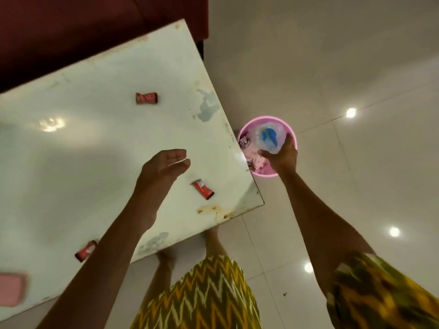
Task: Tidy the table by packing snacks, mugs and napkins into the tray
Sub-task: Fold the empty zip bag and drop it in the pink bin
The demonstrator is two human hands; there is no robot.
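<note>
Nearest to the camera is a yellow zigzag dress, and below it a bare foot stands on the pale floor at the table's near edge. The white table fills the left side. At its near left edge lies a blurred pink thing; I cannot tell what it is. Near it, a red snack lies on the table, partly hidden by the left forearm. A second snack lies near the table's near right corner, just beside the left hand. This hand hangs over the table with the fingers almost straight and close to the thumb; a thin pale streak shows between them, and I cannot tell if it holds something. The right hand reaches past the table's right edge and grips a clear cup with a blue mark, over the pink tub. The tub stands on the floor, touching or just beside the table's edge, and some blurred wrappers lie inside. Farther on the table, well apart from the others, lies a third snack. Behind the table is a dark red sofa.
</note>
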